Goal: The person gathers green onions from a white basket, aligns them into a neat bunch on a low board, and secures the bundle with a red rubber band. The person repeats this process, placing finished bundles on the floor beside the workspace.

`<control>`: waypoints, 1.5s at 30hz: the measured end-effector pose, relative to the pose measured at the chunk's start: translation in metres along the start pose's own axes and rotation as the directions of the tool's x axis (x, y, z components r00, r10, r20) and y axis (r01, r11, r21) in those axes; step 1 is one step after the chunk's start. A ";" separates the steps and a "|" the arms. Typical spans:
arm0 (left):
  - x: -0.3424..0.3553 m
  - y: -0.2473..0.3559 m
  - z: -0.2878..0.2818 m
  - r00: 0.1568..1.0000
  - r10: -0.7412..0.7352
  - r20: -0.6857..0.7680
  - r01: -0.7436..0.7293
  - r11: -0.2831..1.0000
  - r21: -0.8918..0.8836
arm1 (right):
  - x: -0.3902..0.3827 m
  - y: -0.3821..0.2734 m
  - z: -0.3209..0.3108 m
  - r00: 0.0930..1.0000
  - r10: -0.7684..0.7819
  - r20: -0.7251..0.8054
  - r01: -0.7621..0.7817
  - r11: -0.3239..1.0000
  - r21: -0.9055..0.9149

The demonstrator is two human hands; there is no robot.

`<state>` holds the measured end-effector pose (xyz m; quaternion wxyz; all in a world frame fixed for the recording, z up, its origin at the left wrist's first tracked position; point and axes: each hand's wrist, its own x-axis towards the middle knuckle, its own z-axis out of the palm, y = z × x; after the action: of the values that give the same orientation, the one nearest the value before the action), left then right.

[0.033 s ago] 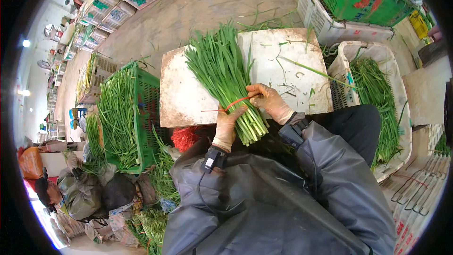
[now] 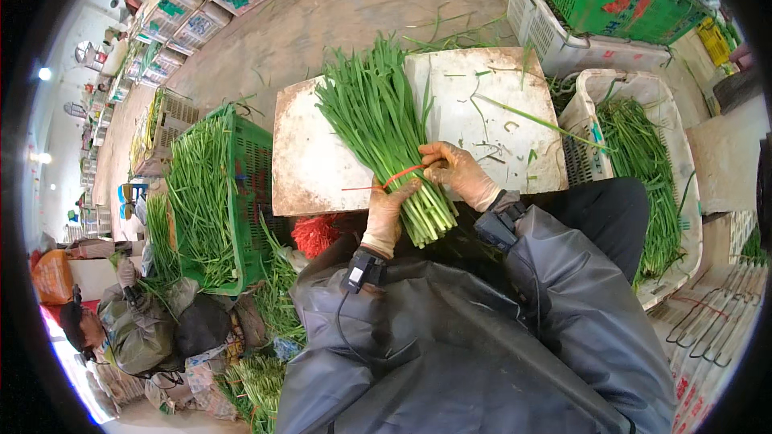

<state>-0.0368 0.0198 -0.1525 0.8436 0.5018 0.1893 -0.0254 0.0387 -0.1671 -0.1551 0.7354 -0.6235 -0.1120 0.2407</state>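
A thick bunch of garlic chives (image 2: 374, 112) lies slanted over the near edge of a stained white board (image 2: 310, 161), leaves pointing away and pale cut ends toward me. Gloved, my left hand (image 2: 383, 215) grips the bunch from its left side, thumb across the stems. A thin red tie (image 2: 404, 174) crosses the stems, one loose end sticking out to the left past that hand. On the right of the bunch, my right hand (image 2: 461, 175), also gloved, pinches the other end of the tie. The fingers behind the stems are hidden.
Left of the board stands a green crate (image 2: 240, 193) full of chives; a white crate (image 2: 690, 225) of chives is at right. Red ties (image 2: 315, 235) lie bundled below the board. Loose trimmings (image 2: 490, 145) are scattered on it. Another person (image 2: 137, 329) works at lower left.
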 end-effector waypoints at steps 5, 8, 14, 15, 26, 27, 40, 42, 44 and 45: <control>0.003 -0.009 0.001 0.993 0.021 -0.112 -0.030 0.997 -0.077 | -0.003 0.014 0.029 0.968 -0.102 -0.231 0.051 0.975 -0.218; 0.003 -0.017 0.004 0.979 0.148 -0.139 -0.160 0.984 -0.083 | 0.000 0.026 0.058 0.851 -0.119 -0.512 -0.046 0.954 -0.298; 0.000 -0.018 -0.002 0.988 0.060 -0.145 -0.085 0.982 -0.169 | 0.004 0.009 0.048 0.922 -0.096 -0.375 -0.062 0.920 -0.387; 0.001 -0.018 -0.002 0.989 0.056 -0.137 -0.078 0.983 -0.163 | 0.006 0.003 0.045 0.931 -0.120 -0.344 -0.053 0.890 -0.453; 0.005 -0.019 0.000 0.982 0.073 -0.175 -0.090 0.992 -0.090 | 0.043 0.006 0.038 0.873 -0.042 -0.486 -0.305 0.731 -0.611; 0.006 -0.018 0.000 0.983 0.065 -0.169 -0.082 0.992 -0.094 | 0.042 0.006 0.033 0.900 -0.093 -0.426 -0.217 0.753 -0.622; -0.015 -0.001 0.001 0.996 0.050 -0.077 -0.055 0.996 -0.065 | 0.043 -0.011 0.023 0.916 -0.196 -0.349 -0.168 0.602 -0.781; -0.024 0.002 0.005 0.999 0.045 -0.025 -0.047 0.996 -0.072 | 0.060 -0.014 0.014 0.907 -0.152 -0.393 -0.203 0.660 -0.723; -0.031 0.004 0.007 1.000 0.016 -0.002 -0.017 0.998 -0.065 | 0.087 -0.022 -0.008 0.848 -0.088 -0.523 -0.304 0.727 -0.615; -0.034 0.005 0.007 1.000 0.013 0.026 -0.012 0.998 -0.057 | 0.096 -0.024 -0.022 0.841 -0.103 -0.531 -0.285 0.749 -0.598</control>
<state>-0.0653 0.0116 -0.1334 0.8602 0.4783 0.1756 -0.0214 0.1368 -0.1415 -0.1487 0.4572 -0.8870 0.0510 0.0403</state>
